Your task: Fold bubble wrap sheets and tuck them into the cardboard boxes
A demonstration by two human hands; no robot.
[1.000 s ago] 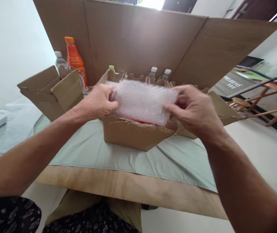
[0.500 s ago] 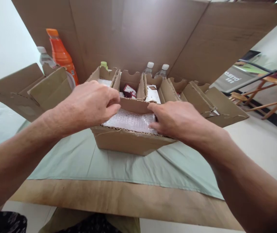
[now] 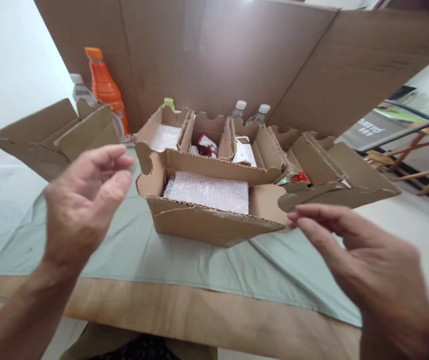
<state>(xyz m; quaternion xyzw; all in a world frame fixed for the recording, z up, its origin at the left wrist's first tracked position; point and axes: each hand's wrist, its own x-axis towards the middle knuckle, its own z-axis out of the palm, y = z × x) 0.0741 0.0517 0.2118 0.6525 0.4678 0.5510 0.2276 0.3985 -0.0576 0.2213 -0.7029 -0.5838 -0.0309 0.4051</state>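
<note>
Left hand and right hand: both empty, fingers loosely spread. The right fingertips lie just beside the front corner of the cardboard box. A bubble-wrapped bundle fills its front compartment. Behind: orange bottle, label unreadable; dark sign, white lettering illegible.

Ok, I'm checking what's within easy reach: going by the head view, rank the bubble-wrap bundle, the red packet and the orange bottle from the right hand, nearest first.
1. Bubble-wrap bundle, in front, just left of the right hand.
2. Red packet, farther back, in the middle.
3. Orange bottle, far left at the back.
</note>
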